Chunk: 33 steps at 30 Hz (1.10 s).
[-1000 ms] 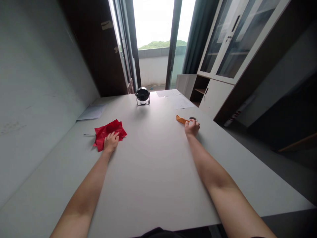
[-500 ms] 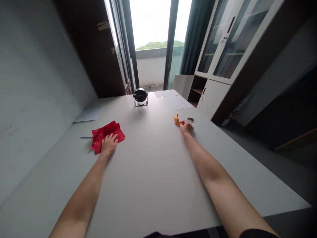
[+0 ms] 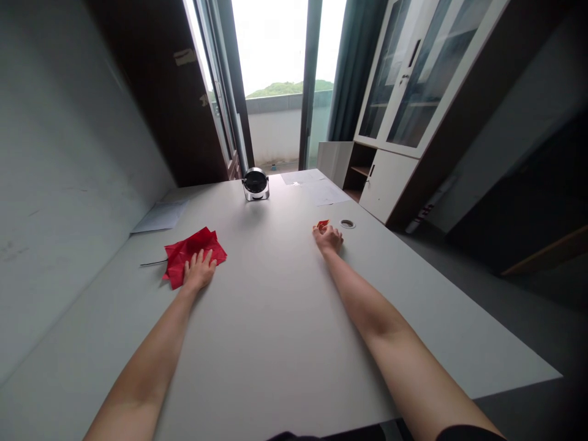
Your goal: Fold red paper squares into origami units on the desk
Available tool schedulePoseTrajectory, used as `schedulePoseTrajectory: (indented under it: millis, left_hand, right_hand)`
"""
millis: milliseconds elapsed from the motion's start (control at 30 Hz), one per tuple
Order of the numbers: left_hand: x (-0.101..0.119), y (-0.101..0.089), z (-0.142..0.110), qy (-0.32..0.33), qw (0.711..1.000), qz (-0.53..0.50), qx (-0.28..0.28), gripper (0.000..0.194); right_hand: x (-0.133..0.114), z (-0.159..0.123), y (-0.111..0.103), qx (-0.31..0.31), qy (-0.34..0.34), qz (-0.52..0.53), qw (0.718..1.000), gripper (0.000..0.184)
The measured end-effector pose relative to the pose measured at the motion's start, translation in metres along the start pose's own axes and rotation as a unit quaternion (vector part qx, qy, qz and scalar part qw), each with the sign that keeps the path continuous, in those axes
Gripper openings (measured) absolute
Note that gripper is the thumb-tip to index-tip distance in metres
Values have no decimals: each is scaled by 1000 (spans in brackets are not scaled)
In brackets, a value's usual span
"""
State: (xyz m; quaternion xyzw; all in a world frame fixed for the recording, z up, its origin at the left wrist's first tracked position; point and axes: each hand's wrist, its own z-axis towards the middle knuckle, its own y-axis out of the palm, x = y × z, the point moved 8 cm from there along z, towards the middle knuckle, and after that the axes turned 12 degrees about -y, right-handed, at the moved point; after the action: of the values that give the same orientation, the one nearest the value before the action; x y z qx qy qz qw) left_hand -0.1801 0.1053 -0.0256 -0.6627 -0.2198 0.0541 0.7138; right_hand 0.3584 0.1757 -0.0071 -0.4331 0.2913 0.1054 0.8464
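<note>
My left hand (image 3: 200,270) lies on a crumpled red sheet (image 3: 184,252), fingers spread flat and holding nothing. The sheet looks like thin paper or plastic, and a thin dark stick or cord (image 3: 154,263) juts from its left side. Over on the right of the table, my right hand (image 3: 330,237) has its fingers closed on a small orange-red folded piece (image 3: 323,223), perhaps paper. Part of that piece is hidden by the fingers. Just beyond this hand is a round white-rimmed cable hole (image 3: 348,224) in the tabletop.
Both arms rest over a white table (image 3: 266,318). A round black fan-like device on a metal stand (image 3: 256,184) stands at the far end. Papers (image 3: 327,192) lie at the back right, another paper (image 3: 160,215) by the left wall. White cabinets (image 3: 388,184) stand beyond the right edge.
My right hand has turned and shifted slightly left, and the orange piece has tipped, now showing a redder face. My left hand stays on the red sheet. The whole view has shifted a little.
</note>
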Motion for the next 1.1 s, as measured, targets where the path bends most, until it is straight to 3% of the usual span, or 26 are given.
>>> schedulePoseTrajectory:
  millis: [167,300,367,533,633,733,900,1100]
  left_hand:
    - [5,-8,-5,25,999,5,26,57]
    - [18,-27,-26,95,986,-22,135,48]
    - [33,-34,-43,149,973,-48,170,43]
    - [92,-37,-82,261,947,-107,153,30]
    - [123,-40,-95,279,935,-155,154,27]
    - [137,-43,-100,263,932,-183,169,23]
    - [145,-43,-107,282,932,-165,157,15]
    - [151,-37,-112,316,929,-128,146,12]
  right_hand:
    - [-12,1,6,5,12,-24,1000,32]
    - [-16,1,5,-1,-14,0,1000,19]
    - [-27,-8,10,-29,-66,27,997,18]
    - [-89,-68,34,-144,-220,119,957,12]
    - [-129,-108,34,-175,-281,124,936,11]
    - [-162,-136,24,-196,-381,102,898,11]
    - [-179,-150,9,-196,-455,68,866,14]
    - [-187,-163,10,-203,-527,72,822,18]
